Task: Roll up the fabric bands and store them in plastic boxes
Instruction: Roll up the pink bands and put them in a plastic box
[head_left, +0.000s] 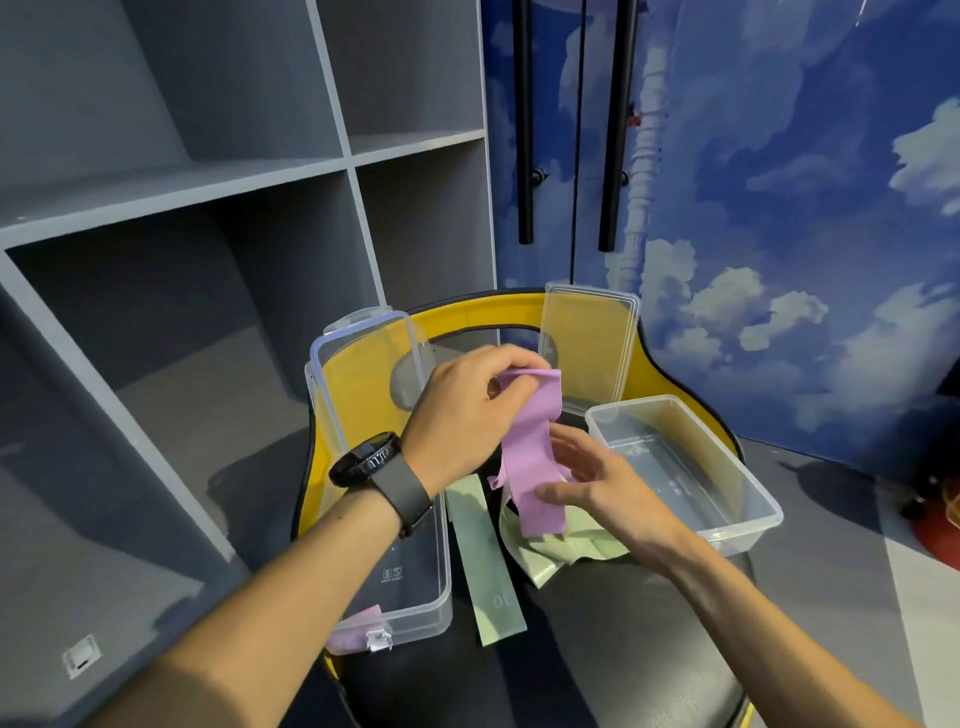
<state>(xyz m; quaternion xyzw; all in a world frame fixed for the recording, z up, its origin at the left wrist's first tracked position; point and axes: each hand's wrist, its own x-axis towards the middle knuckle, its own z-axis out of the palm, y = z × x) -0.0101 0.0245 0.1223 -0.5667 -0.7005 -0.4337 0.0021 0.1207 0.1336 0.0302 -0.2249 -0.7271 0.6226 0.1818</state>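
The left hand (462, 410) is pinching the top end of the purple fabric band (535, 457) in its grip, while the right hand (608, 483), fingers loosely open, is steadying the hanging length. Rolling is probably just beginning; next, the end needs winding tightly. Green bands (488, 561) are lying beneath, crowding the chair seat (597, 649) between the left plastic box (379, 467) and the right box (691, 467).

single head-worn wide-angle view, looking forward and down, close over a chair seat (597, 649)

Bands (550, 545) lie between two boxes (384, 519) (691, 467) (on a chair (597, 649)).
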